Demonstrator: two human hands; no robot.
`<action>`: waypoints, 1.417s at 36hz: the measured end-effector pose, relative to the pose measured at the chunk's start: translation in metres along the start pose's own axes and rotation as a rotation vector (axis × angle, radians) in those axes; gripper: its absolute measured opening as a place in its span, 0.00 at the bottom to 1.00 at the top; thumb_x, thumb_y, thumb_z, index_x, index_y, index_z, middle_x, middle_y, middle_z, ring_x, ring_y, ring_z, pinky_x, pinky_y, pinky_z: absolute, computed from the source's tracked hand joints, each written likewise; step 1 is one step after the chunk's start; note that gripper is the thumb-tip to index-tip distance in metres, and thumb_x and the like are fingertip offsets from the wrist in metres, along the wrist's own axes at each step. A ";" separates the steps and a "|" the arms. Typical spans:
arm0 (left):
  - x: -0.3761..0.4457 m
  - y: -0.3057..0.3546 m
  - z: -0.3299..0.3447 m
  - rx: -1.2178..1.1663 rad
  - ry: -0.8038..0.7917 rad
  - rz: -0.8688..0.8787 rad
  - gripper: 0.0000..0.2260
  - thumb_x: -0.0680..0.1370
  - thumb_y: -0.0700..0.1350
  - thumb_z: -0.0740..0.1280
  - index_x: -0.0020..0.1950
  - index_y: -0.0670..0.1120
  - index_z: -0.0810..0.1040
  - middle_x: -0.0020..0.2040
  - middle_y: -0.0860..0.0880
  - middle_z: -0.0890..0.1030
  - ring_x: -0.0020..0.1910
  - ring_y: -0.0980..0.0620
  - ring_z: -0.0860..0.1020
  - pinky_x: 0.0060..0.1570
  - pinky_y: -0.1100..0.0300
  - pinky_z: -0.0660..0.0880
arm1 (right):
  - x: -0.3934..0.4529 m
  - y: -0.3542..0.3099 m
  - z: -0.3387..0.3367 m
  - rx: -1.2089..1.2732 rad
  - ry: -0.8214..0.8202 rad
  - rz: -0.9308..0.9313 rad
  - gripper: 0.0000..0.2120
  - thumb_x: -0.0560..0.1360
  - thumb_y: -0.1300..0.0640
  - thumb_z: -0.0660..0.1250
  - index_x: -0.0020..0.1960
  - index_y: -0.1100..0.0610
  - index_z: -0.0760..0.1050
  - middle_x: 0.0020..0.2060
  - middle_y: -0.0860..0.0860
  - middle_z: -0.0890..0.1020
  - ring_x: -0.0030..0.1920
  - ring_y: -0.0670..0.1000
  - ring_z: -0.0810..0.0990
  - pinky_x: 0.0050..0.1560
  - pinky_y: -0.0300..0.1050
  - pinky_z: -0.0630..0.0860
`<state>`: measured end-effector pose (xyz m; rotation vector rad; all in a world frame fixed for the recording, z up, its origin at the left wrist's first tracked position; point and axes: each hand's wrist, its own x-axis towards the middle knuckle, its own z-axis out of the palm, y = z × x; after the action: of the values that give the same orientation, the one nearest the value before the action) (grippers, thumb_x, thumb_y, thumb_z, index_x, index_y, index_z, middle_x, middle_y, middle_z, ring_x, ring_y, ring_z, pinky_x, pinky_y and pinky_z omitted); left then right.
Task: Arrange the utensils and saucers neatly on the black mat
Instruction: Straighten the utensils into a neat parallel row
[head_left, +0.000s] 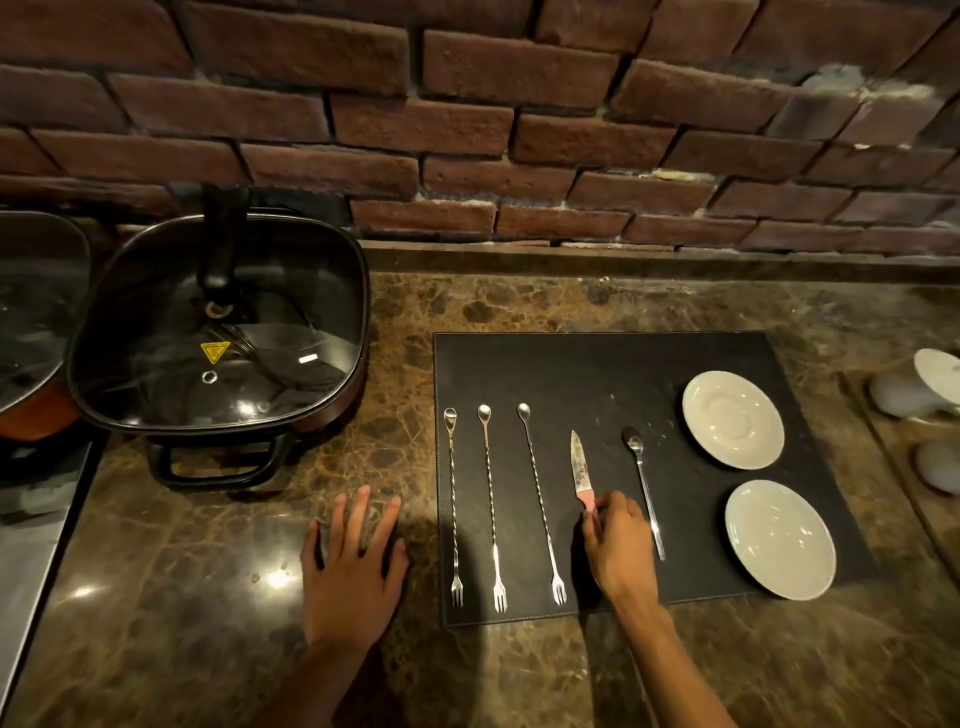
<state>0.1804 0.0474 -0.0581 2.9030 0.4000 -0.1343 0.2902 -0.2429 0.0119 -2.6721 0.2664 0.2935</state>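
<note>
The person's right hand has its grip pinched shut on the pink handle of the small steel-bladed knife, which lies flat on the black rectangular mat with its blade pointing away from the grip toward the brick wall. The left hand rests flat and open on the brown marbled stone desk, holding nothing, well off to the far side of the working grip and just beyond the mat's edge.

Beyond the grip toward the left hand lie three long twisted steel stirrers with spoon tops and fork ends, roughly parallel and evenly spaced, though the one nearest the grip slants a little. Just on the grip's other side lies a plain steel teaspoon, its handle almost touching the knuckles. Further out that way sit two white round saucers, one past the other, the nearer one overhanging the mat's front edge slightly. A black square lidded electric pan stands far beyond the left hand.

It looks like the knife is being straightened into the row. The next move probably calls for a small twist and slide to set it parallel with its neighbours, then letting go without nudging the teaspoon.
</note>
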 end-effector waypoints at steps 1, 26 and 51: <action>0.000 0.000 0.000 -0.001 0.004 0.000 0.26 0.81 0.60 0.49 0.80 0.59 0.62 0.81 0.48 0.63 0.81 0.45 0.60 0.76 0.39 0.57 | 0.003 0.000 -0.001 0.002 -0.001 0.002 0.06 0.78 0.58 0.65 0.45 0.60 0.71 0.44 0.57 0.76 0.44 0.59 0.76 0.42 0.46 0.66; 0.001 -0.003 0.005 0.024 0.024 0.019 0.25 0.82 0.60 0.51 0.80 0.59 0.62 0.82 0.47 0.62 0.81 0.44 0.60 0.76 0.40 0.54 | 0.020 0.005 -0.002 0.000 -0.064 0.030 0.07 0.74 0.55 0.67 0.46 0.58 0.73 0.42 0.54 0.78 0.42 0.58 0.78 0.42 0.46 0.71; 0.000 0.000 0.002 0.057 0.042 0.007 0.25 0.82 0.59 0.51 0.79 0.58 0.63 0.81 0.47 0.63 0.81 0.44 0.58 0.76 0.39 0.56 | 0.017 0.001 -0.003 -0.041 -0.061 -0.041 0.12 0.78 0.48 0.63 0.48 0.56 0.70 0.48 0.53 0.77 0.48 0.56 0.77 0.49 0.53 0.77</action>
<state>0.1804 0.0465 -0.0603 2.9670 0.3989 -0.0852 0.3071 -0.2475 0.0096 -2.7000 0.1880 0.3707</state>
